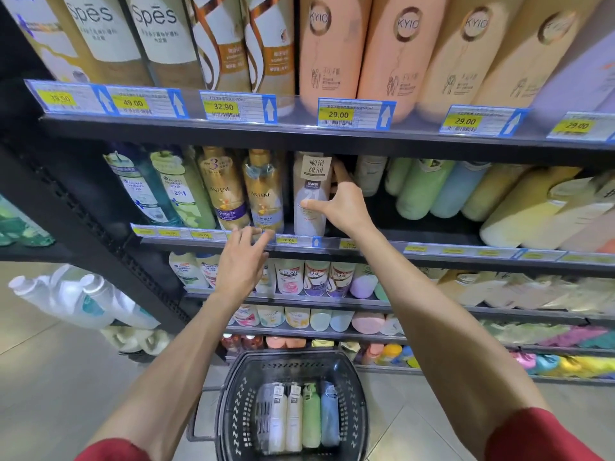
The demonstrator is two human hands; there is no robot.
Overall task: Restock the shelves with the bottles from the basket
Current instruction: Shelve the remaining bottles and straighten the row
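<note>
In the black basket point(237, 410) lie four bottles point(294, 419) side by side.

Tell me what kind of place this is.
Most likely a shop's toiletries aisle: shelves packed with shampoo bottles, yellow price tags along the shelf edges, and a shopping basket on the floor. The right hand grips a white bottle on the shelf.

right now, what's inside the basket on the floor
The basket holds four bottles lying side by side: a white bottle, a second white bottle, a green bottle and a blue bottle. Anything beneath them is covered.
</note>
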